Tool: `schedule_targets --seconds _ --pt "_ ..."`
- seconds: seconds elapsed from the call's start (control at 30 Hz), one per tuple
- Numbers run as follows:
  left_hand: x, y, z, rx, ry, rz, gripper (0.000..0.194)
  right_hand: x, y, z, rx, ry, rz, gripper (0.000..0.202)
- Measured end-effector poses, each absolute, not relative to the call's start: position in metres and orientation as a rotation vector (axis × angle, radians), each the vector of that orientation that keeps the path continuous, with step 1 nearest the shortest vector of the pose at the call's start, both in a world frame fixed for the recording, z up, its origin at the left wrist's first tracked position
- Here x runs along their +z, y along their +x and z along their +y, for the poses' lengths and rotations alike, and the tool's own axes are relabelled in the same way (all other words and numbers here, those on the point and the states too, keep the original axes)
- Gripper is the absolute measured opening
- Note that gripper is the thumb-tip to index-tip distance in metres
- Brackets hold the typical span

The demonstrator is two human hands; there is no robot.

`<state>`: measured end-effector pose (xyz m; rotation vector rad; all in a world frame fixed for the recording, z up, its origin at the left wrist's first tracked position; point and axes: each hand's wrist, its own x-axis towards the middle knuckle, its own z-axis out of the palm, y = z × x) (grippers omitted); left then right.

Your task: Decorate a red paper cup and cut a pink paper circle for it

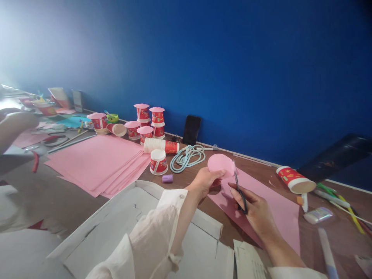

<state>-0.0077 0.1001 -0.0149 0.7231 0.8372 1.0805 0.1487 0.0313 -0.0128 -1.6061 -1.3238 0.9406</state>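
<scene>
Pinched between the thumb and fingers of my left hand [207, 181] is a round piece of pink paper [220, 163]. My right hand [255, 211] grips black-handled scissors [240, 190], their blades pointing up at the right edge of the circle. Beneath both hands lies a pink sheet [279, 207] on the brown table. To the left of my left hand stand a red paper cup [159, 163] with its white rim and a purple cap [167, 178]. A coiled pale blue cable [186, 159] lies behind them.
Red cups topped with pink discs [142, 113] are stacked by the blue wall, near a leaning phone [192, 130]. A pile of pink paper [99, 162] spreads at left. Another person's arm [14, 126] shows at far left. A tipped cup [295, 180] lies at right.
</scene>
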Motion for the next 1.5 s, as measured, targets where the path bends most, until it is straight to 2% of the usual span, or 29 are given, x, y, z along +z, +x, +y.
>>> schedule_targets --seconds 1.5 --pt "-0.0150 -0.0065 0.0984 1.078 0.729 0.839 0.045 -0.0070 0.1466 0.0295 0.949 -1.607 -1.322 0.060"
